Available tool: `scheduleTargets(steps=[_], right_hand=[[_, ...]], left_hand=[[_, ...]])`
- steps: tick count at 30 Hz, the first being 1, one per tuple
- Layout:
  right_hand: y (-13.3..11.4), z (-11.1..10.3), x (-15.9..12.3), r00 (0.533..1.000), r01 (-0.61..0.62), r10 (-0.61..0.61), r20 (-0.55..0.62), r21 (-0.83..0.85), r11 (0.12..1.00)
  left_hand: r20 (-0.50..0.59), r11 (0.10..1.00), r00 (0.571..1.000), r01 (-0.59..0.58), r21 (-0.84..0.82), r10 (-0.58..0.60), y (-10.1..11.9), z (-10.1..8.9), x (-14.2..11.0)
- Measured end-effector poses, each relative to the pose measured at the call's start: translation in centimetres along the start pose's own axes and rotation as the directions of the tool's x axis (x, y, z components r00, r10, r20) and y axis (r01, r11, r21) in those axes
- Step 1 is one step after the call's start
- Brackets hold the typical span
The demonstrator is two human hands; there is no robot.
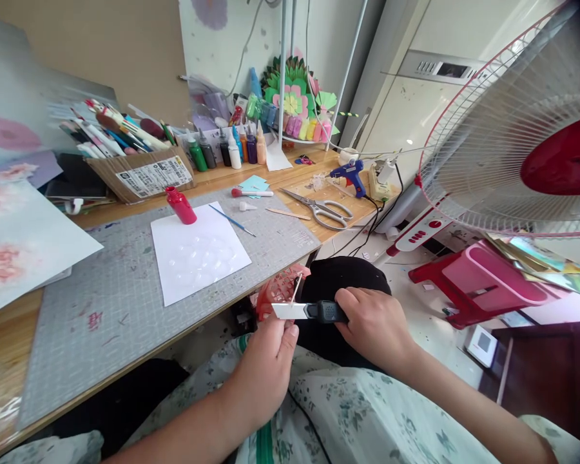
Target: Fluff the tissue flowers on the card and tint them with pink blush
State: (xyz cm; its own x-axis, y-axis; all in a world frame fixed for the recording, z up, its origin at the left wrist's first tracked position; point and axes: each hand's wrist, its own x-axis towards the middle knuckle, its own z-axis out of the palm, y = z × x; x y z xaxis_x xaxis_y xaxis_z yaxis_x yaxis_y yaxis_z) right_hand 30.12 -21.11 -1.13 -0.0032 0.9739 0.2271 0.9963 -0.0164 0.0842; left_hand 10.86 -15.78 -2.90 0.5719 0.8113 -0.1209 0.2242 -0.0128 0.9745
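My right hand (374,322) is wrapped round the black handle of a utility knife (326,312), its blade pointing left. Pinched in my left hand (270,364) is a thin pale wooden stick (297,288), its free end slanting up behind the blade. The blade lies across the stick just above my left fingers. Both hands are over my lap, off the table's front edge. Beneath the stick is a pink-red plastic basket (276,290), partly hidden by my hands and the knife.
On the grey cutting mat (120,290) lie a white sheet (198,283) with clear drops, a red bottle (180,205) and a thin blue brush (232,220). Scissors (319,207) and a blue glue gun (350,176) lie farther right. A large fan (502,142) stands at the right.
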Motion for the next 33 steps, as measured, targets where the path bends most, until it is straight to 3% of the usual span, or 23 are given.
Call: scheduleTargets(steps=[4, 7, 12, 18, 26, 29, 33], right_hand=[[0.9, -0.2, 0.3, 0.996, -0.081, 0.083, 0.028, -0.084, 0.993], [1.1, -0.5, 0.4, 0.997, -0.05, 0.054, 0.047, -0.081, 0.995], [0.4, -0.6, 0.4, 0.995, 0.015, -0.009, 0.099, -0.053, 0.998], [1.7, -0.5, 0.4, 0.993, -0.085, 0.097, 0.071, -0.158, 0.984], [2.5, 0.0, 0.1, 0.992, -0.1, 0.113, 0.052, -0.2, 0.975], [3.7, -0.1, 0.4, 0.961, -0.232, 0.26, 0.098, -0.234, 0.944], [6.1, -0.3, 0.6, 0.869, -0.448, 0.483, 0.107, -0.247, 0.86]], left_hand=[[0.05, 0.985, 0.998, 0.026, 0.171, -0.035, -0.3, -0.1, -0.4], [0.069, 0.973, 0.995, 0.054, 0.224, -0.071, -0.3, -0.1, -0.5], [0.082, 0.972, 0.992, 0.07, 0.226, -0.091, -0.2, 0.0, -0.3], [0.07, 0.963, 0.992, 0.083, 0.256, -0.104, 0.0, -0.1, -0.2], [0.11, 0.976, 0.987, 0.096, 0.196, -0.12, 0.5, 0.0, -0.3], [0.104, 0.98, 0.987, 0.101, 0.171, -0.12, 0.2, 0.0, -0.6], [0.159, 0.985, 0.972, 0.175, -0.001, -0.172, 0.2, 0.0, -0.8]])
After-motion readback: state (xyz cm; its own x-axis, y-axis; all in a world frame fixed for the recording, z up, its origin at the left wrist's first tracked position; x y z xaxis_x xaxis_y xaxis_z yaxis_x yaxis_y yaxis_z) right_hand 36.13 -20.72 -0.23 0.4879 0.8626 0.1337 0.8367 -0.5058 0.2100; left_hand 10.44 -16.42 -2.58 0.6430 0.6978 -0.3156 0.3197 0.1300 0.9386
